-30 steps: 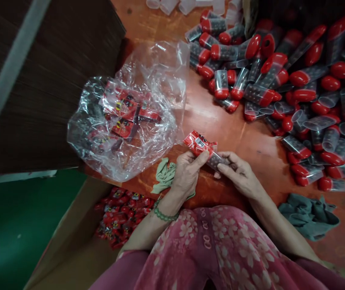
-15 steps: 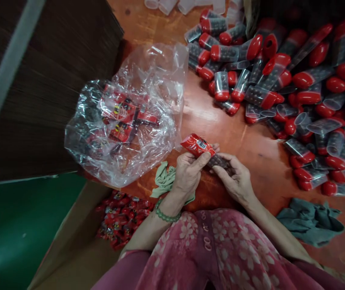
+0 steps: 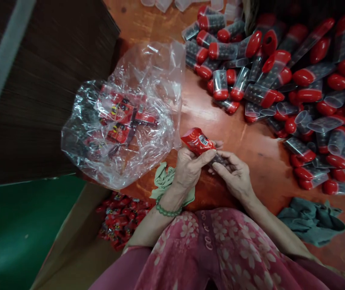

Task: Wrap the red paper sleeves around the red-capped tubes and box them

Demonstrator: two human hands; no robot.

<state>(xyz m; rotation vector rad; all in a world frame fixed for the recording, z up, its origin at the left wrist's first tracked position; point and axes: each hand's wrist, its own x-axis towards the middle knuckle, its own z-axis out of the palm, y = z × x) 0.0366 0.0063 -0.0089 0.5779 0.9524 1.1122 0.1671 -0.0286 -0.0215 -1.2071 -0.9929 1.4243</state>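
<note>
In front of my body both hands work on one small item. My left hand (image 3: 187, 171) is closed round a red printed sleeve (image 3: 197, 141) with a white barcode label, its thumb lying across the lower end. My right hand (image 3: 235, 173) pinches a clear tube with dark round bits (image 3: 220, 160) that runs into the sleeve's lower end. The sleeve's upper end points up and left and looks rounded out. The fingers under the tube are mostly hidden.
Many clear tubes with red caps (image 3: 258, 94) are heaped at the right. At the left lies a clear plastic bag (image 3: 160, 96) with red printed packs inside. A cardboard box (image 3: 69, 241) below holds red packs. Pale green cloth (image 3: 163, 177) and dark green cloth (image 3: 311, 219) lie nearby.
The red sleeve has bulged and turned a little, with its barcode label shifting right. My left thumb lies flatter across it. Both hands stay in nearly the same place.
</note>
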